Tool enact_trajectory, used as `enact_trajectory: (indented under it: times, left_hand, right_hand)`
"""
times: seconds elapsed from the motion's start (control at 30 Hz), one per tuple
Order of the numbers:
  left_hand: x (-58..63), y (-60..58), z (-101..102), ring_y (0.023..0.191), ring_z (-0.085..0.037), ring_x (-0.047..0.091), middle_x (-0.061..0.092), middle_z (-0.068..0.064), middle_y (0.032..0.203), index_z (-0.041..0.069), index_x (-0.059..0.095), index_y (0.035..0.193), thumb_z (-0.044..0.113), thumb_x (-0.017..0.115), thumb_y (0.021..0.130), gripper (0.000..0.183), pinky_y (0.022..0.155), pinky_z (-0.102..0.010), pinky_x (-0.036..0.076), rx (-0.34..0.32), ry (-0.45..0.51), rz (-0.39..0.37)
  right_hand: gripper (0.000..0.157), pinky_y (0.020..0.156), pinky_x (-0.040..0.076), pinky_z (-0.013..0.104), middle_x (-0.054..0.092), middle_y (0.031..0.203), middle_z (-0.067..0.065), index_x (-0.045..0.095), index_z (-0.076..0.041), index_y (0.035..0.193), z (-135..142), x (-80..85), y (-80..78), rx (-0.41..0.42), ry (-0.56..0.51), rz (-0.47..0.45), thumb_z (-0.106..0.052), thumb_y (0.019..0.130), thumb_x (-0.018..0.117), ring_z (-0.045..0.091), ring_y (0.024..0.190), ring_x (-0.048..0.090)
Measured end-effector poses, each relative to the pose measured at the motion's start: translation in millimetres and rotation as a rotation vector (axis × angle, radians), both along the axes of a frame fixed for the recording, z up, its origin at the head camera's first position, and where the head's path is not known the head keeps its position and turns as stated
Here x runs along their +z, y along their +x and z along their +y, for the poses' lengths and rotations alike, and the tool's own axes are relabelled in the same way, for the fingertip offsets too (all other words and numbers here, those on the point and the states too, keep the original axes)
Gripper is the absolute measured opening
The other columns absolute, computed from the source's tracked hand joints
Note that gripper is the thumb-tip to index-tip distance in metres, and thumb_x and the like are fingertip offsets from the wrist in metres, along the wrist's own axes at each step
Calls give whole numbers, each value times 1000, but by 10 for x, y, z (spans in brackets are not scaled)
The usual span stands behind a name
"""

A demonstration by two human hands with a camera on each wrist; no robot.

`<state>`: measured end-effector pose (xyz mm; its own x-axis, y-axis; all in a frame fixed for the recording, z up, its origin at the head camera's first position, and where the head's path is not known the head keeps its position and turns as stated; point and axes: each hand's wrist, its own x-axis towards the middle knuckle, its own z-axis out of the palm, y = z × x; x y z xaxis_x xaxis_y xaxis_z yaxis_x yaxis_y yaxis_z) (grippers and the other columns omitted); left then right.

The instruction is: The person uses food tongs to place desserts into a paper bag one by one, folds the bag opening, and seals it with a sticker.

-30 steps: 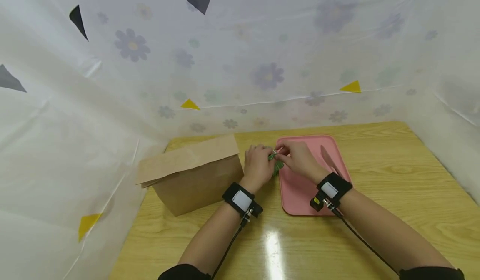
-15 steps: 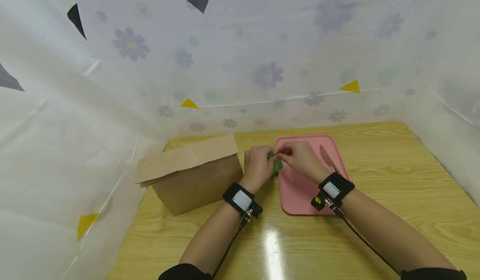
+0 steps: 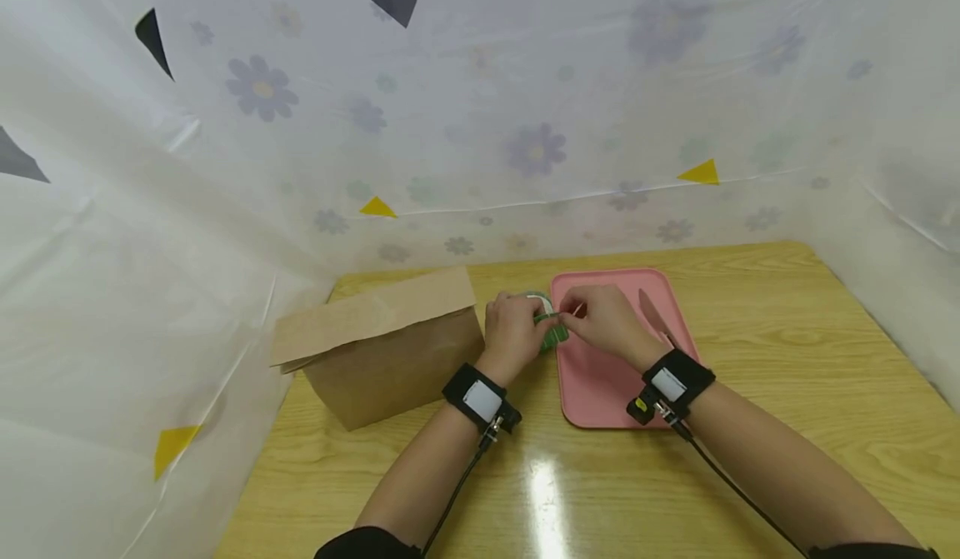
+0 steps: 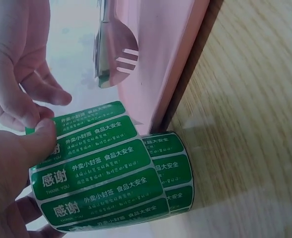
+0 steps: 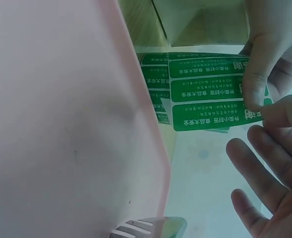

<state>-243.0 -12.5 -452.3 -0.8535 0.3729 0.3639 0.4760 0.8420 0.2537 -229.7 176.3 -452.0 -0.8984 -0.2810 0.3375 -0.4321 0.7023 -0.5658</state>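
In my left hand (image 3: 512, 330) is a roll of green sticker labels (image 4: 101, 173), its thumb pressing on the strip near the loose end. White lettering, including "THANK YOU", runs across the labels. My right hand (image 3: 603, 319) pinches the corner of the end label between thumb and index finger, as the right wrist view shows; its other fingers are spread loosely. Both hands meet over the left edge of the pink tray (image 3: 600, 392). Part of the roll is hidden behind the left hand in the head view.
A brown paper bag (image 3: 390, 367) with its top folded over stands left of my left hand. On the tray's right side lies a knife (image 3: 655, 313); a slotted fork (image 4: 121, 49) shows there in the left wrist view. A white patterned curtain (image 3: 525, 109) surrounds the wooden table (image 3: 787, 359).
My right hand has shifted slightly, still pinching at the label strip. The roll has tilted a little in my left hand, so more of its pale top shows. Bag and tray stay put.
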Motion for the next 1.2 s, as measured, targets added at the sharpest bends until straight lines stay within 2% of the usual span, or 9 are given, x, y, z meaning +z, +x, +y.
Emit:
enact_trajectory:
  times: [0.13,0.27,0.33,0.5,0.6,0.7,0.77,0.93,1.2]
  left_hand:
    - [3,12,-3,68,-14,49,58,10,61,25,62,64,53,79,87,40,68,-32,42,-9,-25,31]
    - [11,25,-3,69,-14,61,67,12,66,28,73,69,48,85,84,28,74,-38,52,-12,-70,52]
    - [12,34,0,81,-14,69,76,11,83,29,81,88,42,86,85,15,83,-42,55,-30,-85,44]
    - [-34,45,26,119,-20,68,73,4,127,33,72,133,30,80,94,40,112,-48,49,-157,-99,34]
    - [-50,36,39,115,-19,67,72,4,121,29,76,124,26,77,96,28,115,-43,47,-210,-58,49]
    - [-31,32,41,109,-17,67,72,4,111,26,79,110,28,78,96,14,111,-39,49,-206,-29,74]
    - [-10,27,39,115,-19,65,71,4,108,25,80,103,30,79,95,10,113,-41,48,-191,-46,96]
    - [-10,21,22,138,-28,56,71,2,113,24,81,96,37,81,92,13,123,-47,40,-157,-97,122]
    - [-54,21,-2,137,-28,55,70,0,114,23,82,97,40,80,92,17,118,-47,46,-138,-104,90]
  right_hand:
    - [4,64,59,29,76,85,-3,77,-19,91,34,-4,53,4,-13,-12,-19,95,77,11,76,71]
    - [4,63,59,30,76,85,-2,77,-18,90,75,-23,79,-5,-15,-5,-17,94,77,14,75,72]
    - [4,63,59,30,76,85,-1,77,-18,90,99,-37,80,-11,-11,-1,-16,94,76,14,75,72]
    - [4,64,59,31,77,88,1,77,-16,93,148,-43,97,-6,-7,-8,-15,95,74,17,77,73]
    - [4,64,60,32,77,89,1,78,-16,94,156,-27,119,6,-16,-9,-15,95,75,20,79,74]
    - [5,65,60,33,77,90,1,78,-17,95,158,-15,137,11,-18,-6,-14,96,74,21,80,74]
    - [5,65,60,33,77,89,0,78,-17,94,167,-8,139,13,-11,-3,-14,96,75,20,79,74]
    - [4,63,60,32,77,87,1,78,-17,91,192,-20,138,20,10,18,-15,94,77,20,76,74]
    - [5,62,58,29,77,86,-1,78,-19,89,219,-58,152,30,23,48,-15,93,78,14,74,73]
